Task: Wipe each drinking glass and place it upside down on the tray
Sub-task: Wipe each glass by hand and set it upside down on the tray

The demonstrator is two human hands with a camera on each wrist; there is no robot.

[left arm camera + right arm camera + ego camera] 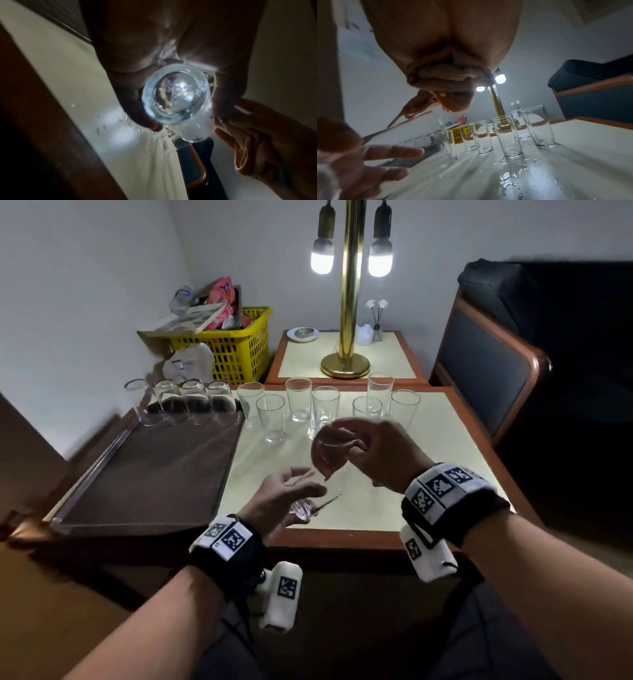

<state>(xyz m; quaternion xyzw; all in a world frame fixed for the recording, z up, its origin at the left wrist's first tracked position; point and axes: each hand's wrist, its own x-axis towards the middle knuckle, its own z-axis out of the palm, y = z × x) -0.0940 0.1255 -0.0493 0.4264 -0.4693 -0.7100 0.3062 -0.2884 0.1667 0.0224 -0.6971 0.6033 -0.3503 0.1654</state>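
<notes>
The pale, glossy table (445,440), framed by a reddish wooden edge, shines with scattered water drops near its front. Overhanging its left side lies a flat, dark rectangular tray (144,474) with a thin raised rim; four inverted glasses (191,402) stand in a row along its far edge, and the rest of its surface is bare. Seven upright glasses (298,402), clear, straight-walled tumblers with thick bases, cluster at the table's far side. Above the front edge, the left hand (284,498) curls its fingers round the heavy round base of a tilted glass (322,474). The right hand (380,453) bunches a soft, tan, wrinkled cloth (443,79) at its mouth.
</notes>
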